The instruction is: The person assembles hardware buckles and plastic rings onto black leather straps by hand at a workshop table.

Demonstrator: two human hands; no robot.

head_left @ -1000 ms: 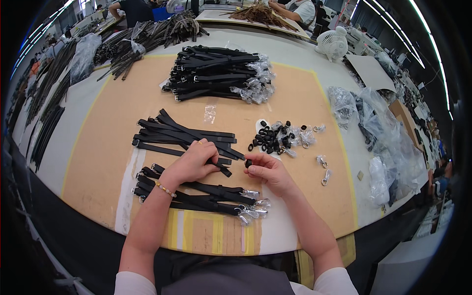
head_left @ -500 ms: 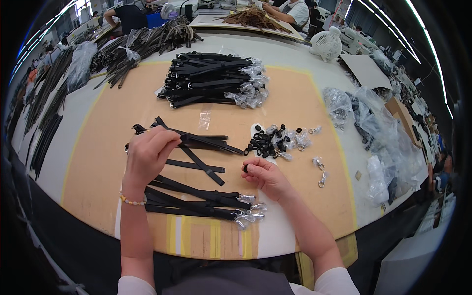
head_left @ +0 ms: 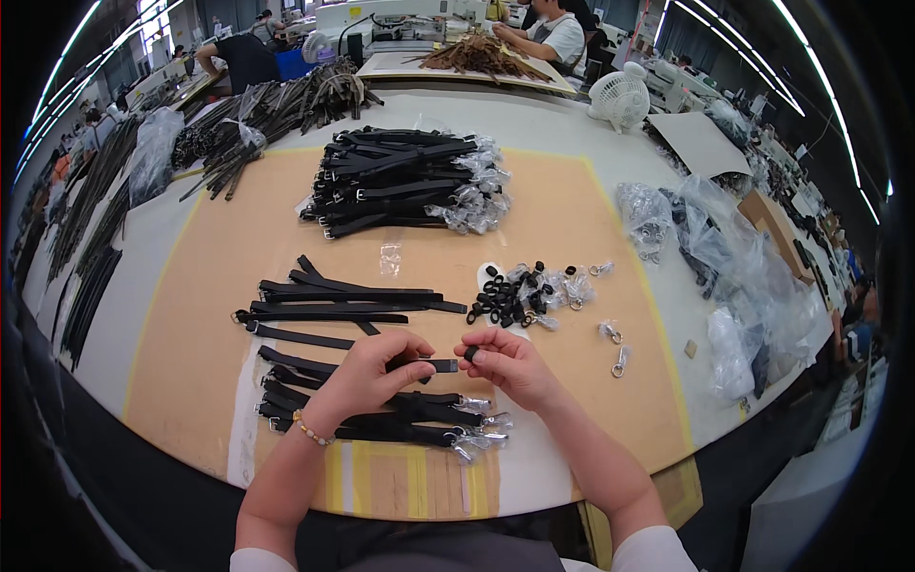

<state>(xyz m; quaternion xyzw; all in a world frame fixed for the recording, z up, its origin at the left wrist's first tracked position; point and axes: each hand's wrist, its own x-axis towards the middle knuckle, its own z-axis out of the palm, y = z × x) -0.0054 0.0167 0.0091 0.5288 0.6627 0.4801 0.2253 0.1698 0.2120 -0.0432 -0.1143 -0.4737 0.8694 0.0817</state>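
My left hand is closed on a black strap, whose flat end sticks out past the fingertips toward the right. Between thumb and fingers of my right hand is a small black loop, held close to the strap end; whether they touch I cannot tell. Several buckled black straps lie spread beyond my left hand. Nearer me, a row of straps with plastic-wrapped metal clasps lies partly under my left wrist. A heap of loose black loops sits just beyond my right hand.
A large stack of black straps with wrapped ends stands farther back. Wrapped metal rings lie right of the loops. Clear plastic bags cover the right side; dark strap bundles fill the far left. A white fan and co-workers are beyond.
My left hand has come down and right from above the straps and now holds a strap end beside the loop. My right hand still pinches the loop, slightly lower in view.
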